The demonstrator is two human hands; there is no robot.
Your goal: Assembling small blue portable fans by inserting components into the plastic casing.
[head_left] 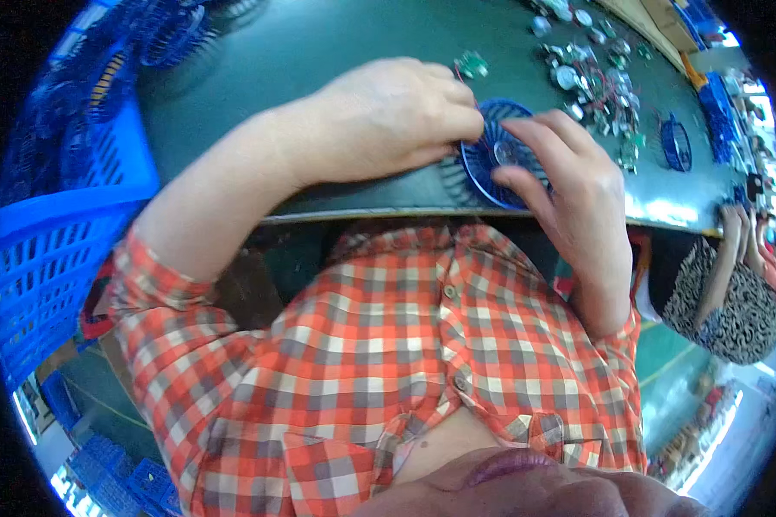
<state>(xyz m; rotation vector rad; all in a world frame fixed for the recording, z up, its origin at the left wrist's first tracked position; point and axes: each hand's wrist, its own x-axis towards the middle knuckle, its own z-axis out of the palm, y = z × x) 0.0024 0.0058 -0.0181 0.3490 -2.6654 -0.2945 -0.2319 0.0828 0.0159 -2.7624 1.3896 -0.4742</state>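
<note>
Nobody could tell if the bare left hand [397, 112], at the left rim of the round, blue, slatted plastic basket [481, 162], held anything — the bare right hand [578, 177] spread wide over the basket's right side. Careful work there seemed underway, probably needing a steady touch next.

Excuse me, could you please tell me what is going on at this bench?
The person's left grip is at the left rim of a round blue slatted part near the front edge of the green table; whether it pinches anything is unclear. The right grip has thumb and forefinger spread apart over the part. A small green board lies just beyond the left grip, with a cluster of small parts farther right. A blue crate stands at the left.
</note>
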